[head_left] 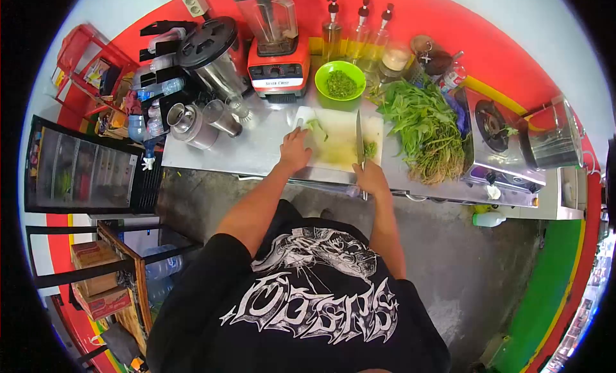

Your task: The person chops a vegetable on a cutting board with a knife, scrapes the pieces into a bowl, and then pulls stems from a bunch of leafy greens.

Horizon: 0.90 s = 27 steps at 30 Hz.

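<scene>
A white cutting board (335, 156) lies on the metal counter, stained green and yellow. My right hand (372, 178) is closed round the handle of a knife (360, 138), whose blade points away from me over the board's right part. Beside the blade is a small pile of chopped greens (370, 149). My left hand (296, 149) rests at the board's left edge; its fingers look bent, and whether they hold anything is too small to tell. A light green piece (317, 129) lies on the board just beyond it. Behind the board stands a green bowl (340, 103) with chopped greens inside.
Leafy greens with roots (427, 129) are heaped right of the board, beside a gas stove (504, 151). A red blender (278, 71), pump bottles (332, 39) and a jar (393, 60) stand at the back. Metal shakers (186, 124) and a glass (222, 118) stand left.
</scene>
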Motion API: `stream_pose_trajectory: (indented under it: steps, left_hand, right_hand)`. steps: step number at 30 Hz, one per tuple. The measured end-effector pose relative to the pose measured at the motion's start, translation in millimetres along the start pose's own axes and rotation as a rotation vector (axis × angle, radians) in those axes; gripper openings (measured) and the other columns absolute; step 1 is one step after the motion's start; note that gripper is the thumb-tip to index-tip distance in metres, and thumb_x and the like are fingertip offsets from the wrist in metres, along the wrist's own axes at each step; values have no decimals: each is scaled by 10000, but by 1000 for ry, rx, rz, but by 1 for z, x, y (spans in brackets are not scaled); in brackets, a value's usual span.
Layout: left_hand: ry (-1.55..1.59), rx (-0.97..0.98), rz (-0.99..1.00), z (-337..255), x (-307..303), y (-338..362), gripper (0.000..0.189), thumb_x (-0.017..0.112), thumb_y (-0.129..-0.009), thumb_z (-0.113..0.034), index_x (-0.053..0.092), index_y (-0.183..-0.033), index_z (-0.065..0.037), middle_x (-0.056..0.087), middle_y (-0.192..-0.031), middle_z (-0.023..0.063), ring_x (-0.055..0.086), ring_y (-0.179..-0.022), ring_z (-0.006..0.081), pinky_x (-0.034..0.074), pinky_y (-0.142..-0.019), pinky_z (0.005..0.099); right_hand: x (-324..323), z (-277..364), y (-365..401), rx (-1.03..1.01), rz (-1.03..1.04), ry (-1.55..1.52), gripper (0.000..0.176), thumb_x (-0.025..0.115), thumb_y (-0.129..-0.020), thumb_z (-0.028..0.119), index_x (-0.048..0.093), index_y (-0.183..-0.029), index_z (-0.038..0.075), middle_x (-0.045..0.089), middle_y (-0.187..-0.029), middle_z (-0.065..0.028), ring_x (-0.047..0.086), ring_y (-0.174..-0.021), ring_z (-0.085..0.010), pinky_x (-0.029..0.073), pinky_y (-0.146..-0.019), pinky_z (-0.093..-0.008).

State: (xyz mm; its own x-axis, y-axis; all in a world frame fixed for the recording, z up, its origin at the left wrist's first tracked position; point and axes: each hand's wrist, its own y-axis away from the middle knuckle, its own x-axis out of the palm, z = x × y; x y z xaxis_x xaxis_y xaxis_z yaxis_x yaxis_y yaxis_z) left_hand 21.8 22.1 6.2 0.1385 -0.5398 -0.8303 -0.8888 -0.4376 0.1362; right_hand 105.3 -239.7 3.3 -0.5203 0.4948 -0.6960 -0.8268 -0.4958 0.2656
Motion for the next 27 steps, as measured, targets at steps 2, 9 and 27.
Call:
stream_pose_trajectory:
  steps: [2, 9, 27]
  left_hand:
    - [9, -11, 10, 1, 1, -2, 691, 657, -794, -181, 483, -1462, -147, 369, -1573, 100, 336, -1425, 371, 358, -1117, 547]
    - [-41, -62, 94, -9, -12, -1, 659, 652, -789, -194, 515, -1430, -126, 386, -1569, 41, 326, -1422, 341, 348, -1103, 550]
    - [949, 90, -160, -19, -20, 17, 130, 657, -937, -17, 672, -1063, 14, 696, -968, 41, 649, -803, 115, 525, -758, 253]
  right_hand:
    - [-24, 20, 11, 122, 124, -80, 436, 590, -971, 372, 618, -1037, -58, 700, -917, -279, 708, -824, -407, 536, -799, -493]
    - [-40, 14, 18, 120, 148, -87, 391, 582, -984, 334, 620, -962, -54, 700, -789, -211, 717, -698, -305, 536, -722, -445]
    - [-33, -16, 38, -11, 243, -364, 295, 614, -993, 282, 622, -958, -11, 661, -785, -119, 620, -650, -192, 490, -594, -374]
